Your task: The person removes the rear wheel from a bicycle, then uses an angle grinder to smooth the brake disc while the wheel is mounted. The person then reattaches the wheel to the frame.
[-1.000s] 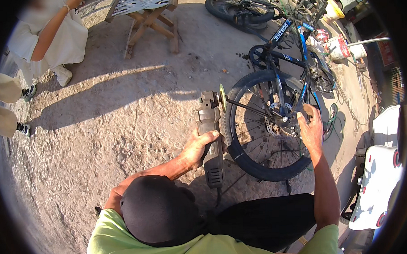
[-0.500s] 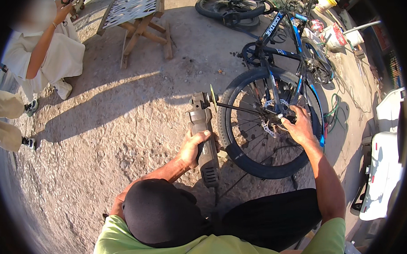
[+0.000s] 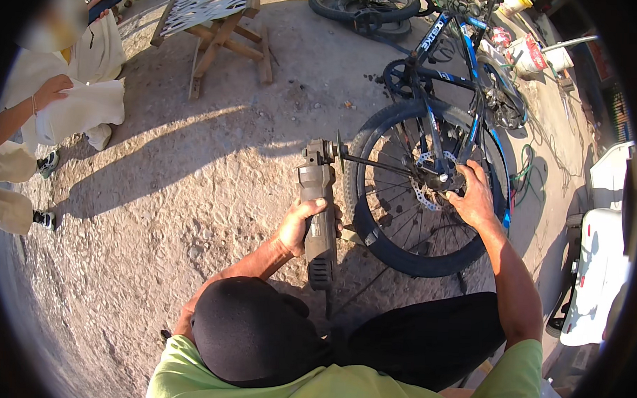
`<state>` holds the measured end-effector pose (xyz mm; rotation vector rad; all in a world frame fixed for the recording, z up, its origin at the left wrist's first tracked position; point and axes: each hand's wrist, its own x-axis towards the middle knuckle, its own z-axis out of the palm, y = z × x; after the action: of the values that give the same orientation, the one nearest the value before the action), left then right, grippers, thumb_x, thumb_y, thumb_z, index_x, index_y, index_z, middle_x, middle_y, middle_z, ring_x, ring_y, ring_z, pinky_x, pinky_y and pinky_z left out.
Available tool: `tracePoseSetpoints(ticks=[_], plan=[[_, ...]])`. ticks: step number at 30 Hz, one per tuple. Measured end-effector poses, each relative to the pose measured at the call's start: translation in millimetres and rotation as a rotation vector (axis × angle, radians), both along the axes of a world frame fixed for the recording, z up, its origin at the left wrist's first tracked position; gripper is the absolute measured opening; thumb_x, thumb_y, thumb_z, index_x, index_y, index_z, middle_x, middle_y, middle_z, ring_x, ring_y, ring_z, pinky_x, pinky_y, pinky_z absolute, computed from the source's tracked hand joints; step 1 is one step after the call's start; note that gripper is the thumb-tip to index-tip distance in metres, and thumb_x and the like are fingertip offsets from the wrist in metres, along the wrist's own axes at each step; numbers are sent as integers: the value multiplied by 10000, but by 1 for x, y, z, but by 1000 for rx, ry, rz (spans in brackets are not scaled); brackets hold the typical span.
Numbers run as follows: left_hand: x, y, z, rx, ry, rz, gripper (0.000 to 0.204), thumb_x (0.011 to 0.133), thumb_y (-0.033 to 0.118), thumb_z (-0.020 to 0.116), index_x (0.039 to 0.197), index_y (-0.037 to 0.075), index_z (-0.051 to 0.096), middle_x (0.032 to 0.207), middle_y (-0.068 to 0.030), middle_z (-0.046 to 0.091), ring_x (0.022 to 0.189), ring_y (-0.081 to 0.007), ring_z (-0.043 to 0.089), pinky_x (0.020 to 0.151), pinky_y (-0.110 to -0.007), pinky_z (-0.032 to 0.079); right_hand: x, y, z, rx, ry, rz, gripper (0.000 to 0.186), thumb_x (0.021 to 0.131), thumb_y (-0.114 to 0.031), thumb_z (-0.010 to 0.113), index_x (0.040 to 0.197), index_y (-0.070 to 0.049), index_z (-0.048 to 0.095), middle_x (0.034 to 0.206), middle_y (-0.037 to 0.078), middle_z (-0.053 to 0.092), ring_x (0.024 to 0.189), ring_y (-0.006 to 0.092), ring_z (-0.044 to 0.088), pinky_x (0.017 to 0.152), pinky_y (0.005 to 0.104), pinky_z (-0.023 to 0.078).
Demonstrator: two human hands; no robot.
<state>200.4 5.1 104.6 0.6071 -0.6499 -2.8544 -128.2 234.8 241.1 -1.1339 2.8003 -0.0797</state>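
Note:
My left hand [image 3: 301, 225] is closed round the body of a grey angle grinder [image 3: 320, 223], held upright with its head away from me. The grinder's thin disc [image 3: 340, 153] is edge-on beside the tip of a black rod [image 3: 377, 163]. That rod runs across the bicycle wheel [image 3: 363, 221] to a thick dark end with a silver bolt [image 3: 443, 178] near the hub. My right hand [image 3: 475, 200] grips this end between thumb and fingers. Whether the rod is fixed to the hub, I cannot tell. Behind it shows the brake disc [image 3: 426, 197].
The blue and black bicycle frame [image 3: 442, 77] stretches away from me. Another wheel [image 3: 364, 10] lies beyond, near a wooden folding stand [image 3: 229, 45]. Two people stand at left, one in pale clothing [image 3: 100, 111]. Buckets [image 3: 527, 55], a green hose [image 3: 524, 171] and a white scooter-like body [image 3: 598, 275] line the right.
The grinder has turned slightly more upright, and its disc now looks darker and more edge-on. My right hand has shifted a little right. At left, a person's arm has lowered.

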Motion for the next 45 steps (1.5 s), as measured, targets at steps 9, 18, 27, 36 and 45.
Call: tracePoseSetpoints(ticks=[9,18,27,36,45], plan=[[-2,-6,-2,-40,-10,-31,489,911,387,751,1245,78,573,1040,-149,715,871,-305,729,780,-476,601,-2,3,-3,-1,20,4,690,796,-95,862,1437,-109,607,1609,128,436,1469,357,463,1209,456,417],[-4,-8,-1,-42,-17,-38,476,916,387,744,1241,85,570,1039,-161,717,855,-307,734,781,-483,620,-1,1,-4,9,14,-16,676,811,-87,857,1438,-132,609,1613,98,431,1462,358,472,1191,463,438],[-6,-14,1,-82,-21,-56,469,909,392,744,1219,83,574,1045,-158,724,876,-307,733,788,-481,619,-1,1,-3,9,20,-6,656,828,-89,841,1439,-134,605,1616,99,417,1432,354,512,1161,460,469],[-3,-14,1,-135,-57,-51,494,906,359,750,1253,78,539,1011,-171,722,821,-300,739,738,-465,630,-4,0,-5,8,-2,-17,669,827,-92,841,1449,-132,599,1621,103,407,1437,362,505,1163,471,467],[-8,-15,16,-128,-82,-32,471,913,347,744,1241,76,543,1003,-162,719,842,-294,739,753,-466,630,-6,4,-6,5,9,-10,668,821,-80,841,1445,-126,605,1614,114,414,1442,362,498,1172,462,459]])
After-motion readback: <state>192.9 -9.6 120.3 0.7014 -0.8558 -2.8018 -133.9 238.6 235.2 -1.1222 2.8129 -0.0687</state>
